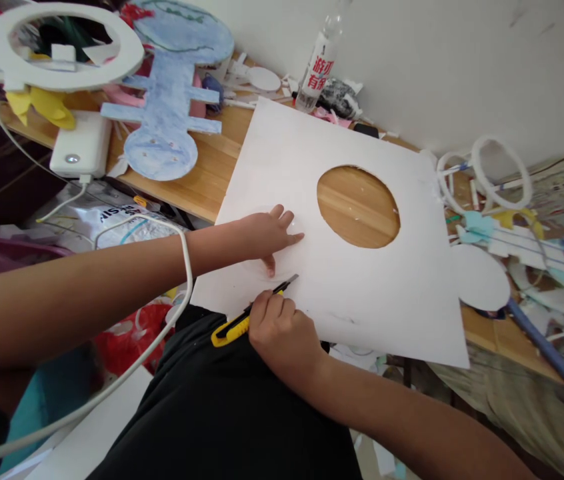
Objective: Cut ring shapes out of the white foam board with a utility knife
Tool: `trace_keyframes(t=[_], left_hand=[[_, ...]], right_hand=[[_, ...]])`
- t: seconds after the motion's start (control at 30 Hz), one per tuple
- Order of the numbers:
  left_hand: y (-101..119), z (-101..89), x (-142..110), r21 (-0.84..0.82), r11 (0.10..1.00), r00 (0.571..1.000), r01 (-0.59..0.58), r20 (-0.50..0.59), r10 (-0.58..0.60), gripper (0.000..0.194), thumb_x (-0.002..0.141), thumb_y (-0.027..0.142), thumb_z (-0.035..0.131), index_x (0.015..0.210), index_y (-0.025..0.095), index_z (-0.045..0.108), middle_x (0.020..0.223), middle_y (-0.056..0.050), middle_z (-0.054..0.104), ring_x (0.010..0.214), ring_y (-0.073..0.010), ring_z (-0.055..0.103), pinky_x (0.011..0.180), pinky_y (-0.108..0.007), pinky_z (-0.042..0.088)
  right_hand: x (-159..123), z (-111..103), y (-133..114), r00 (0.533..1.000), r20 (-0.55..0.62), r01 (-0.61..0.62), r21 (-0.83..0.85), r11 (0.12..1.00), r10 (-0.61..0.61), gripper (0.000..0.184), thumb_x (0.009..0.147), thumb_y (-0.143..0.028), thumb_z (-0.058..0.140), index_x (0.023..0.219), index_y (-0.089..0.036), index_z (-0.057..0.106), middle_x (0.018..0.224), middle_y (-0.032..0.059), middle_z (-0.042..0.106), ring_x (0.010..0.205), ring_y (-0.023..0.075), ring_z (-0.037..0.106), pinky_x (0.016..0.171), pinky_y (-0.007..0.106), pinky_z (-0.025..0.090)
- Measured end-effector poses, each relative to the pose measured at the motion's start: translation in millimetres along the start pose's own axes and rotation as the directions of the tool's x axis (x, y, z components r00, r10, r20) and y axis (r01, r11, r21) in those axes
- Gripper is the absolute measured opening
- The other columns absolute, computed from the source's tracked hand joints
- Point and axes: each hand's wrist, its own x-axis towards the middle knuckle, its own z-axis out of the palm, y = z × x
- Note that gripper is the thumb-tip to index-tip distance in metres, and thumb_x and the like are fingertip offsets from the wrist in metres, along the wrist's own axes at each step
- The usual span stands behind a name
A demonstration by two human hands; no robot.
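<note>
Cutting appears under way: the right hand (275, 327) grips a yellow utility knife (249, 312), blade tip on the white foam board (362, 293) lying on the wooden desk (202, 173). The left hand (265, 235), fingers spread, presses the board flat just beside the blade. The next stroke calls for steady pressure and fingers kept off the blade path.

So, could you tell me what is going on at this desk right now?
A person is working on a large white foam sheet that lies on a wooden desk and overhangs its near edge. The left hand lies flat on the sheet. The right hand grips a yellow utility knife, its blade tip at the sheet just beside the left hand. A round hole is already cut out. A white disc lies to the right.
</note>
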Motion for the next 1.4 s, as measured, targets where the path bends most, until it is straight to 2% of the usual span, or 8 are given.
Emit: trace_keyframes(t=[0.1, 0.27, 0.47, 0.67, 0.83, 1.07, 1.23, 1.4], left_hand=[[-0.9, 0.9, 0.6, -0.001, 1.000, 1.000, -0.001, 0.001, 0.001, 0.098, 0.074, 0.052, 0.075, 0.155, 0.028, 0.025, 0.154, -0.026, 0.027, 0.134, -0.0460, 0.029, 0.088, -0.045, 0.049], [-1.5, 1.5, 2.2, -0.023, 1.000, 1.000, -0.020, -0.008, 0.020, 0.114, 0.062, 0.057, 0.082, 0.155, 0.027, 0.024, 0.152, -0.026, 0.030, 0.131, -0.0472, 0.032, 0.091, -0.047, 0.047], [-1.7, 4.2, 3.7, 0.016, 1.000, 1.000, -0.014, -0.027, 0.015, 0.113, 0.063, 0.058, 0.081, 0.155, 0.026, 0.025, 0.153, -0.026, 0.031, 0.132, -0.0485, 0.031, 0.090, -0.049, 0.047], [-2.9, 7.3, 3.3, 0.013, 1.000, 0.998, -0.008, -0.057, 0.009, 0.113, 0.062, 0.056, 0.083, 0.155, 0.027, 0.027, 0.154, -0.026, 0.031, 0.132, -0.0483, 0.031, 0.095, -0.048, 0.044], [-2.8, 5.7, 1.3, 0.009, 1.000, 0.999, -0.004, -0.052, 0.005, 0.111, 0.062, 0.056, 0.083, 0.154, 0.025, 0.029, 0.152, -0.028, 0.031, 0.131, -0.0477, 0.034, 0.096, -0.048, 0.043], [-3.1, 5.4, -1.3, 0.069, 0.998, 0.999, -0.006, -0.054, 0.010, 0.109, 0.065, 0.058, 0.080, 0.155, 0.025, 0.027, 0.151, -0.029, 0.032, 0.131, -0.0463, 0.035, 0.096, -0.046, 0.042], [-3.1, 3.9, -1.5, 0.073, 0.997, 0.999, -0.005, -0.038, 0.008, 0.107, 0.068, 0.060, 0.077, 0.155, 0.026, 0.026, 0.152, -0.029, 0.031, 0.132, -0.0455, 0.034, 0.094, -0.045, 0.044], [-1.1, -0.7, -1.8, 0.075, 0.997, 1.000, 0.009, 0.009, -0.010, 0.101, 0.073, 0.059, 0.073, 0.155, 0.027, 0.024, 0.155, -0.030, 0.025, 0.135, -0.0464, 0.030, 0.092, -0.047, 0.046]], right_hand=[[-1.2, -7.2, -1.5, 0.999, 0.002, 0.034, 0.086, 0.996, -0.034, 0.016, 0.079, -0.004, 0.052, 0.085, -0.002, 0.066, 0.058, 0.0065, 0.056, 0.048, 0.0140, 0.050, 0.039, 0.023, 0.031], [-16.2, -19.1, 18.0, 0.992, 0.128, -0.007, 0.227, 0.974, -0.022, 0.020, 0.080, -0.007, 0.058, 0.098, -0.007, 0.067, 0.070, 0.0064, 0.060, 0.060, 0.0176, 0.057, 0.046, 0.027, 0.041], [-44.9, -20.4, 45.4, 0.995, -0.066, 0.098, 0.411, 0.906, -0.078, 0.030, 0.086, -0.022, 0.065, 0.112, -0.006, 0.065, 0.076, 0.0062, 0.061, 0.067, 0.0171, 0.056, 0.057, 0.029, 0.044], [-49.4, 3.2, 58.0, 0.999, -0.010, -0.033, 0.297, 0.954, 0.038, 0.028, 0.089, -0.020, 0.061, 0.113, -0.005, 0.064, 0.079, 0.0082, 0.060, 0.073, 0.0184, 0.056, 0.062, 0.029, 0.044], [-48.5, 21.1, 62.3, 0.999, -0.002, -0.031, 0.272, 0.962, 0.033, 0.030, 0.089, -0.024, 0.060, 0.113, -0.005, 0.063, 0.083, 0.0095, 0.060, 0.075, 0.0192, 0.053, 0.061, 0.029, 0.042], [-49.6, 21.0, 58.2, 1.000, -0.009, -0.011, 0.237, 0.971, 0.014, 0.027, 0.086, -0.009, 0.058, 0.112, -0.007, 0.063, 0.080, 0.0071, 0.058, 0.071, 0.0180, 0.051, 0.059, 0.029, 0.040], [-47.6, 20.4, 56.0, 1.000, -0.002, -0.025, 0.284, 0.958, 0.026, 0.025, 0.089, -0.013, 0.055, 0.112, -0.005, 0.061, 0.080, 0.0084, 0.059, 0.071, 0.0187, 0.052, 0.058, 0.029, 0.041], [-40.2, 17.3, 46.0, 0.998, -0.046, -0.034, 0.235, 0.971, 0.046, 0.021, 0.089, -0.009, 0.052, 0.107, -0.004, 0.062, 0.073, 0.0062, 0.056, 0.064, 0.0169, 0.051, 0.053, 0.028, 0.038]])
